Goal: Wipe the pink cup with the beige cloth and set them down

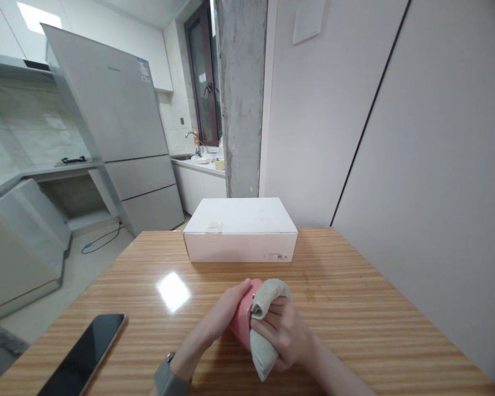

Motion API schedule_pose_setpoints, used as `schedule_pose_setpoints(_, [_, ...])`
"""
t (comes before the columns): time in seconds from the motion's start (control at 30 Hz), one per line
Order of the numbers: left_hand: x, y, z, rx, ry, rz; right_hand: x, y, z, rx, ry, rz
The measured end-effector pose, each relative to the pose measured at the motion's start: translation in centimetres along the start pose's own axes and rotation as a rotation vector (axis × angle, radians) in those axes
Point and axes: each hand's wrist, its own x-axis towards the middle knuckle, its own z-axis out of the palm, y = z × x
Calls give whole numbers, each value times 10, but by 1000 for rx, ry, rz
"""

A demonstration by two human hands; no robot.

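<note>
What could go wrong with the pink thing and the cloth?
The pink object might slip from the left hand because the grey cloth, gripped by the right hand, covers part of it, and it could hit the wooden table. A bump could also knock the smartphone, which lies near the table's edge, onto the floor.

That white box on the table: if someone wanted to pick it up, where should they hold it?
I'd hold the white box by its two short ends, bringing the hands down from above on either side. It lies flat on the wooden table, so fingers can't easily get beneath it, and its oblong shape puts the short ends closest together.
</note>
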Motion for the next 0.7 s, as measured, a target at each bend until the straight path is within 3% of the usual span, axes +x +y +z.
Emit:
schedule_pose_setpoints(0.1, [0,1,-1,128,8,82,0,1,-3,2,23,13])
schedule_pose_setpoints(0.27, [-6,7,3,118,-24,200,-6,4,-4,-15,125,19])
schedule_pose_setpoints(0.47, [-10,12,2,31,-147,156,-21,10,-4,-30,124,39])
schedule_pose_setpoints(0.7, [-6,-7,-5,-182,-275,74,-18,10,-7,-43,163,43])
